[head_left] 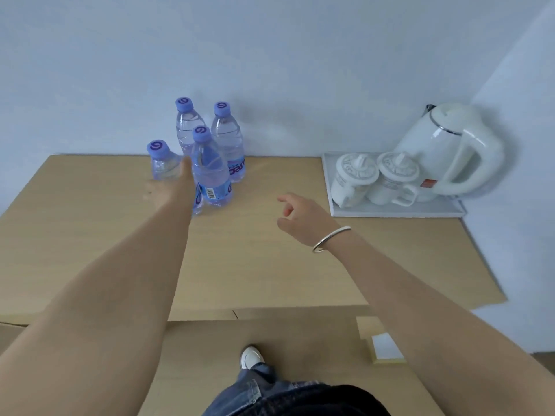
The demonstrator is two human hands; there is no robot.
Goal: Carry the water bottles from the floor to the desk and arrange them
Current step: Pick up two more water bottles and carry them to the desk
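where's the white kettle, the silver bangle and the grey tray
white plastic electric kettle (447,145), head view, on its body
thin silver bangle (330,238), head view, on the band at the wrist
flat grey tray (390,210), head view, on its bare front

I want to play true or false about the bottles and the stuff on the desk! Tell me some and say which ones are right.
1. Four water bottles with purple caps stand on the desk. True.
2. The left hand is at the front-left bottle. True.
3. The right hand holds a bottle. False: it holds nothing and hovers over the desk.
4. The white kettle sits on the floor. False: it stands on the desk by the tray.
5. Two lidded white mugs stand on the tray. True.
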